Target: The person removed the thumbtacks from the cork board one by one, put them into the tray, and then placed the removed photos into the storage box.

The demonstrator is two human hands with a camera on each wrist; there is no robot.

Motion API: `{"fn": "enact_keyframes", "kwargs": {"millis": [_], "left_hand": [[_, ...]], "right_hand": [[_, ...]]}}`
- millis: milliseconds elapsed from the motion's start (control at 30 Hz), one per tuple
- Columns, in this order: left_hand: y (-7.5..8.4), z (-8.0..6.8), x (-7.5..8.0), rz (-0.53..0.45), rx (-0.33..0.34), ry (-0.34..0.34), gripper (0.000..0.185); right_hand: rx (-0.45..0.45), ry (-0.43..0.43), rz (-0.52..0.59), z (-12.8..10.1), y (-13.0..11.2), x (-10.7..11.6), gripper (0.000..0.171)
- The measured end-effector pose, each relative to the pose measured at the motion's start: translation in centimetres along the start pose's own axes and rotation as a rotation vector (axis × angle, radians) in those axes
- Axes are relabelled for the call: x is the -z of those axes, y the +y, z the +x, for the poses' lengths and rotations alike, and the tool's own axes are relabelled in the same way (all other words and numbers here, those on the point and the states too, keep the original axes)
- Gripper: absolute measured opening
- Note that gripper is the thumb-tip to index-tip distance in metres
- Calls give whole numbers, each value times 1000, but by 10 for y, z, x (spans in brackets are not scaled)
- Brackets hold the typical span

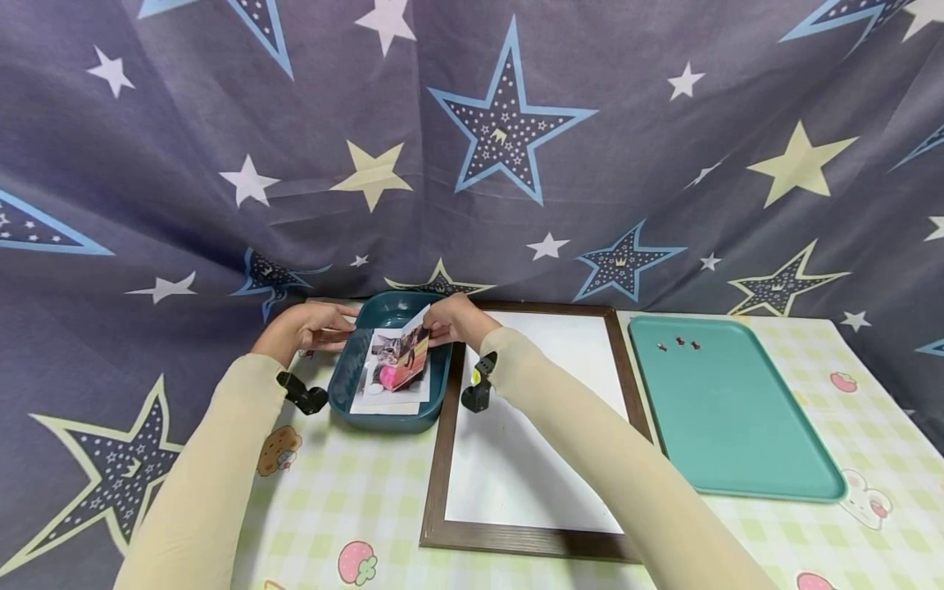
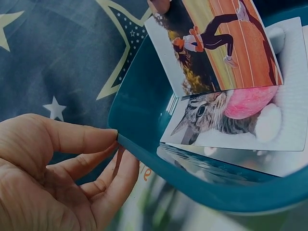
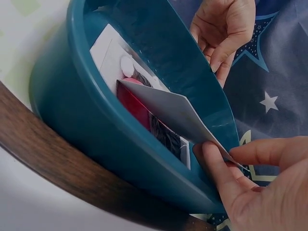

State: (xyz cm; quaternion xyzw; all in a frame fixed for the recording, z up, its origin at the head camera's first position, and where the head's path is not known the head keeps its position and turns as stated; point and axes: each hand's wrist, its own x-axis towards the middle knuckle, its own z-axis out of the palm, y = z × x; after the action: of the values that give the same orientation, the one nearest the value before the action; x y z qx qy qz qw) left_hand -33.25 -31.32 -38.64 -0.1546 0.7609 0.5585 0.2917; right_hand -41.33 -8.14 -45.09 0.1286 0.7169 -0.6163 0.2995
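A dark teal tub point(image 1: 394, 423) stands on the table at centre left. My left hand point(image 1: 313, 328) pinches its left rim between thumb and fingers, as the left wrist view shows. Between thumb and fingers my right hand point(image 1: 451, 318) grips one end of a photo of a runner on a track point(image 2: 216, 43), inside the tub's far right part. That photo is tilted up over a photo of a cat with a pink ball point(image 2: 250, 103), which lies in the tub. More prints lie beneath the cat photo, mostly hidden.
Right of the tub lies a white board with a brown wooden frame point(image 1: 516, 541), the right forearm passing over it. Farther right is a turquoise tray point(image 1: 752, 418) with a few small red pins point(image 1: 680, 341) near its back. A star-patterned curtain point(image 1: 487, 238) hangs behind the table.
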Motion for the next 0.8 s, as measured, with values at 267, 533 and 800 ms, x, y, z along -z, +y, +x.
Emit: {"fn": "enact_keyframes", "kwargs": {"millis": [267, 533, 800], "left_hand": [[1, 0, -1, 1, 2, 15, 68], [1, -1, -2, 9, 9, 24, 68], [1, -2, -2, 3, 5, 3, 69]], "right_hand": [[10, -40, -5, -48, -9, 4, 59], [38, -39, -37, -110, -17, 3, 44], [36, -91, -54, -112, -18, 6, 74]]}}
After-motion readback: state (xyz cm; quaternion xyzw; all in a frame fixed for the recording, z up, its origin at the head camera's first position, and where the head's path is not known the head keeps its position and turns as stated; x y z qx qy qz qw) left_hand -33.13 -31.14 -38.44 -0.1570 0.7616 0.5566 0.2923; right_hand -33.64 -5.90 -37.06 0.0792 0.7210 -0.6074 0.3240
